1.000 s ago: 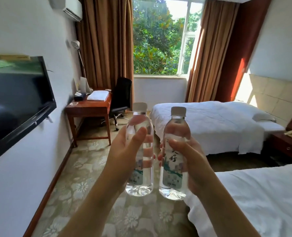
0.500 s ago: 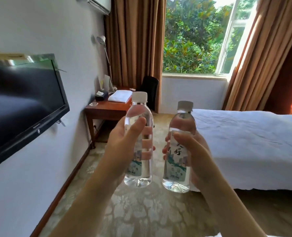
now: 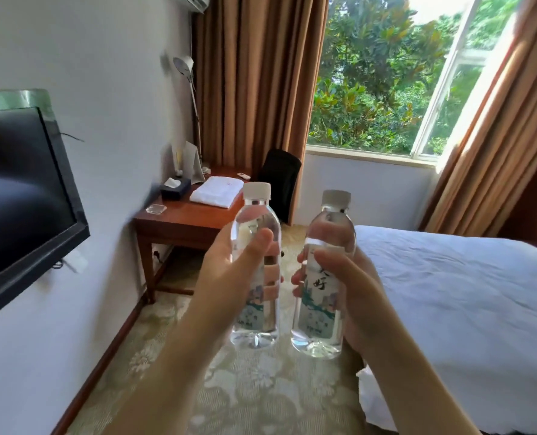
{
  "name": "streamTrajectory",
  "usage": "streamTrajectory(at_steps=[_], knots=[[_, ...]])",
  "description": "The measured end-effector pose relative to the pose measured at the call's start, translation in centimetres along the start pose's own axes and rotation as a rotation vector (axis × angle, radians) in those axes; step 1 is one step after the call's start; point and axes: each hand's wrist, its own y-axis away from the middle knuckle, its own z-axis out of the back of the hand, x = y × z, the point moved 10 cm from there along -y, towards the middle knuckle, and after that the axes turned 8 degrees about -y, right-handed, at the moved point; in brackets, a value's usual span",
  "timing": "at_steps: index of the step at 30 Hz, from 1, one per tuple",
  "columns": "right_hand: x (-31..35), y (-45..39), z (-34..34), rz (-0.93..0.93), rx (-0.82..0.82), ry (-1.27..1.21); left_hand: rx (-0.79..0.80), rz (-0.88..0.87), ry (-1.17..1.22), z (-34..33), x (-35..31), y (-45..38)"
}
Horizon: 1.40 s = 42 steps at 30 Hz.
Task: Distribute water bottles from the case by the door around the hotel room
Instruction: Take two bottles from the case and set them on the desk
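I hold two clear, white-capped water bottles upright in front of me, side by side and a little apart. My left hand (image 3: 226,271) is wrapped around the left water bottle (image 3: 256,321). My right hand (image 3: 352,284) grips the right water bottle (image 3: 322,328), which has a printed label with dark characters. Both hang above the patterned carpet, between the wall and the bed. The case by the door is not in view.
A wooden desk (image 3: 179,222) stands ahead at the left wall with a folded white towel (image 3: 217,191), a tissue box (image 3: 175,188) and a glass ashtray (image 3: 156,209). A black chair (image 3: 279,180) stands behind it. A wall TV (image 3: 19,196) hangs left; a white bed (image 3: 458,296) lies right.
The view has come closer to the desk and window, with the near bed gone from sight. Both hands keep the bottles held up in front.
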Motion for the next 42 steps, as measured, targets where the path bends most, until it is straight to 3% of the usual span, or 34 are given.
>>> streamTrajectory(at_steps=[11,17,24,33,42], knots=[[-4.2,-22.2,10.9,0.025,-0.078,-0.085,0.054,0.035,-0.053,-3.1,7.7,-24.2],[-7.4,-37.8,15.6,0.029,0.054,-0.093,-0.093,-0.006,-0.161,-2.9,11.4,-38.8],[-11.2,-54.8,14.7,-0.057,0.194,-0.146,-0.254,0.012,-0.206,2.9,14.0,-52.3],[-21.7,-75.0,12.5,-0.131,0.286,-0.074,-0.281,-0.102,-0.140,11.7,20.5,-69.7],[-31.1,-93.3,11.7,-0.221,0.277,0.047,-0.383,0.069,-0.199,21.2,30.3,-86.5]])
